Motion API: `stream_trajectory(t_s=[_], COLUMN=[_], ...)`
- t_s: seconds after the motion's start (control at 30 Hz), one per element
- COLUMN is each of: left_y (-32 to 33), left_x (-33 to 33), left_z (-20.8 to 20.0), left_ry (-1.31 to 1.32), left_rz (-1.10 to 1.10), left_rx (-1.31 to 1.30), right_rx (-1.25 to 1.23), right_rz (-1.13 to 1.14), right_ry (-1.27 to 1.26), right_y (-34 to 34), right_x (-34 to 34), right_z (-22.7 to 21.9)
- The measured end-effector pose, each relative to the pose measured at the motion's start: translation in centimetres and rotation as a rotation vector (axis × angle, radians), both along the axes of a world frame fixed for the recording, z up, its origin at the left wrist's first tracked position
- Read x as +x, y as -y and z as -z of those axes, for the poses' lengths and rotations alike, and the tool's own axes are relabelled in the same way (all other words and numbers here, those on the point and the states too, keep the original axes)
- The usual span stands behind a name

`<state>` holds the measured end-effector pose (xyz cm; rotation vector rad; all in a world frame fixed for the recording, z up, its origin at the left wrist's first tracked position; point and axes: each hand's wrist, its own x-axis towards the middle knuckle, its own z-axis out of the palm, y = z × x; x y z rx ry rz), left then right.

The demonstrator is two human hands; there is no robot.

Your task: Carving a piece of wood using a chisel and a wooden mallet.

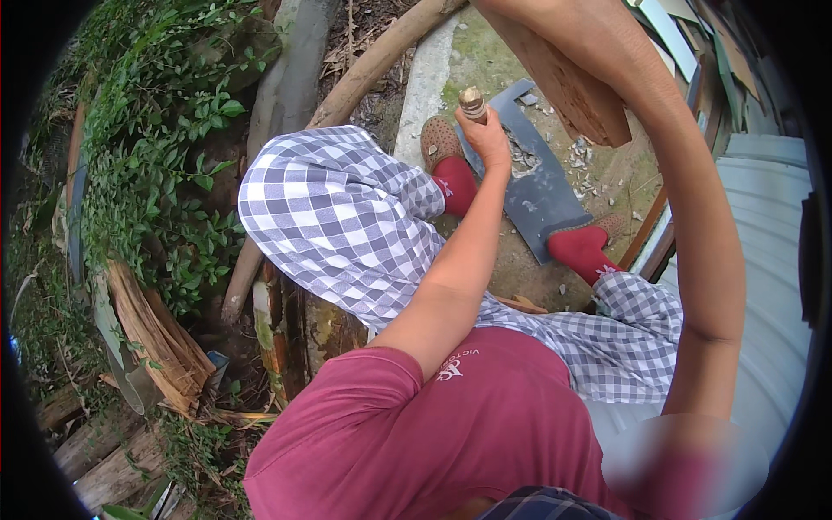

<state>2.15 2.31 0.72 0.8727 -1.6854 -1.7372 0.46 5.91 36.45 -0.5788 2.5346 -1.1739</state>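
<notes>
First inspector: What does your left hand (487,139) hold?

Second inspector: Its fingers are closed round a short, round handle with a shiny brown domed top and a pale ringed collar (471,104). The lower end is hidden by your hand.

First inspector: And your right hand (568,24)?

Second inspector: Raised at the upper edge of view, alongside a thick reddish-brown wooden block (568,91). I cannot tell how its fingers stand; they are not visible.

First inspector: Where is the handle placed?

Second inspector: In view, near the upper left edge of a dark grey, flat rectangular board (537,212) lying between your feet. Contact cannot be confirmed. Pale grey fragments (524,160) lie on the board and beside it. Your left brown dotted shoe (436,139) is near its left edge.
</notes>
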Motion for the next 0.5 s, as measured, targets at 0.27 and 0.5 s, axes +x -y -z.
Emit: stream_trajectory(t_s=[0.27,0.5], left_y=[-0.5,-0.8], left_x=[-3.4,-1.6], left_z=[11.5,3.9], left_ry=[-0.498,-0.021], left_rz=[0.162,0.107], left_rx=[0.745,0.109], right_rx=[0.539,0.207], right_rz=[-0.114,0.295], right_ry=[0.025,0.166], right_y=[-2.3,-8.4], right_x=[2.9,6.4], right_z=[18.7,13.6])
